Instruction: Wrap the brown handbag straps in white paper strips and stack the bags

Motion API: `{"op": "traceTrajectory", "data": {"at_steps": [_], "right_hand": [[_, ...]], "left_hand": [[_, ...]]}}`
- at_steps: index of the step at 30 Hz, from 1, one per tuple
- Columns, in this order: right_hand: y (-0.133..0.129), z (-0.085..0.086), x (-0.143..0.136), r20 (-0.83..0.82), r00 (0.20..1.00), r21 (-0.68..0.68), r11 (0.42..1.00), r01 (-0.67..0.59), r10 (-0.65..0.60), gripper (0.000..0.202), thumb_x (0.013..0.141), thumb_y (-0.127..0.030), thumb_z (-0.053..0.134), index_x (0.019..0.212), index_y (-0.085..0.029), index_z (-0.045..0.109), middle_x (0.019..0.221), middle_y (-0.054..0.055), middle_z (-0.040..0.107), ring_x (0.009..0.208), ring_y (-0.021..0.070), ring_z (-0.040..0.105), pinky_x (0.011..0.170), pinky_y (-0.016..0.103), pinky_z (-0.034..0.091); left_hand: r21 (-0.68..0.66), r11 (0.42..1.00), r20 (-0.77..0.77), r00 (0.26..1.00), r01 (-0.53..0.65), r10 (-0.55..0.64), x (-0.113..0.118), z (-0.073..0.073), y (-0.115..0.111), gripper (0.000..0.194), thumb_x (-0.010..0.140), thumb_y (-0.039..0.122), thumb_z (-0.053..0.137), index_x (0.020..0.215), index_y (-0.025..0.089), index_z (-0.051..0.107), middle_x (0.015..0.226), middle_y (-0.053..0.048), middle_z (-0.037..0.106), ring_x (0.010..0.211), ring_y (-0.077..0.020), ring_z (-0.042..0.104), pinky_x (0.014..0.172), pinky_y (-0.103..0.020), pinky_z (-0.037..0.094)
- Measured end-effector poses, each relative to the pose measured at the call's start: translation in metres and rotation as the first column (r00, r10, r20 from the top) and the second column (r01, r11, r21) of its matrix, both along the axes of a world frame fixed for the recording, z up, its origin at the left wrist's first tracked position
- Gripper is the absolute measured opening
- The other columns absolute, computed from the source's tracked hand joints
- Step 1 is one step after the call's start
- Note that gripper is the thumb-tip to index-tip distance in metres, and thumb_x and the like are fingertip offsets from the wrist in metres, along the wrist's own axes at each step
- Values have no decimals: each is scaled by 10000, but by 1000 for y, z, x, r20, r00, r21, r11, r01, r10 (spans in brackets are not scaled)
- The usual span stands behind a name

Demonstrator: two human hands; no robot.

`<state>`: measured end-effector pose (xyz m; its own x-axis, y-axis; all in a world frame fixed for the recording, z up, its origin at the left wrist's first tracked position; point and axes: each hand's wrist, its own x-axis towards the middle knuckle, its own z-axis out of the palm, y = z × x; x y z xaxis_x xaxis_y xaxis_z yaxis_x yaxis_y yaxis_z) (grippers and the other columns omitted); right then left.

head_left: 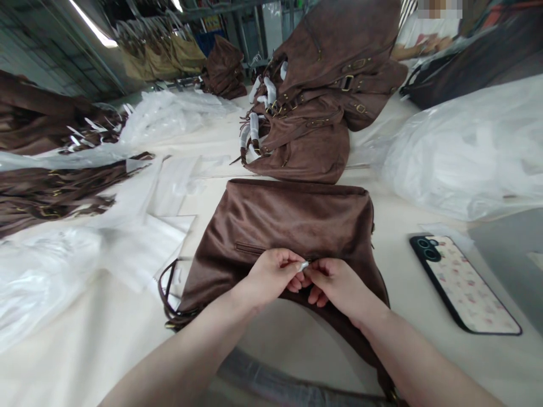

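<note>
A brown leather-look handbag [297,215] lies flat on the table before me, its curved shoulder strap toward me and partly wrapped in clear film. Both hands meet over the end of its zipped slit pocket [250,248]. My left hand [271,276] is closed in a pinch, with a small whitish piece [304,266] at its fingertips. Right beside it, my right hand [333,280] is also pinched closed, fingertips almost touching the left ones. What the right fingers hold is hidden. A thin brown strap loop [168,288] hangs off the bag's left corner.
More brown handbags [305,130] with wrapped handles lie behind. Brown straps [55,192] and white sheets [144,243] are at left. Clear plastic bags [470,147] bulge at right, near a phone [466,285] in a patterned case. Another person's hands [432,44] show far back.
</note>
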<state>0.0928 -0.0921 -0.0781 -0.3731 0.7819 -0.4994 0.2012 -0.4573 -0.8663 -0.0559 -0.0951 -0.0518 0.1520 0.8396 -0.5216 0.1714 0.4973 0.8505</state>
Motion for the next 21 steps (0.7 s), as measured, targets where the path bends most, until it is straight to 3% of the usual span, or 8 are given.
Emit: {"op": "traceTrajectory", "data": {"at_steps": [5, 10, 13, 16, 21], "right_hand": [[-1, -4, -2, 16, 1000, 59, 998, -8, 7, 218, 832, -275, 483, 678, -159, 585, 575, -3, 615, 411, 87, 565, 353, 166, 397], [0, -6, -2, 19, 996, 134, 987, 86, -89, 210, 765, -296, 525, 602, -170, 561, 487, -36, 542, 310, 47, 398, 313, 177, 249], [0, -2, -2, -184, 960, -1, 976, 216, -213, 144, 670, -235, 532, 542, -169, 518, 451, -50, 473, 307, 32, 303, 317, 189, 157], [-5, 2, -5, -425, 844, -177, 944, 278, -328, 109, 611, -212, 536, 520, -162, 499, 451, -51, 440, 331, 28, 252, 335, 200, 94], [-13, 3, -9, -535, 717, -318, 893, 319, -446, 187, 674, -265, 622, 568, -144, 527, 480, -60, 402, 380, 26, 252, 358, 187, 105]], "left_hand": [[147, 989, -80, 996, -27, 39, 7, 1, -8, 124, 829, 188, 527, 854, 118, 626, 615, 12, 611, 495, -64, 545, 498, -168, 467], [358, 932, -225, 974, 59, 25, 10, -2, -16, 154, 857, 228, 500, 882, 160, 635, 682, 4, 638, 600, -98, 613, 559, -192, 498], [444, 889, -319, 947, 114, 38, 11, -1, -19, 158, 867, 207, 479, 905, 171, 629, 712, 1, 647, 628, -108, 620, 592, -207, 500], [521, 834, -444, 892, 184, 81, 12, 1, -21, 157, 869, 185, 479, 934, 184, 622, 786, -12, 669, 698, -124, 629, 637, -221, 489], [626, 702, -586, 799, 340, 136, 11, 0, -26, 181, 878, 156, 463, 978, 237, 590, 875, 5, 676, 806, -134, 625, 684, -226, 455]]}}
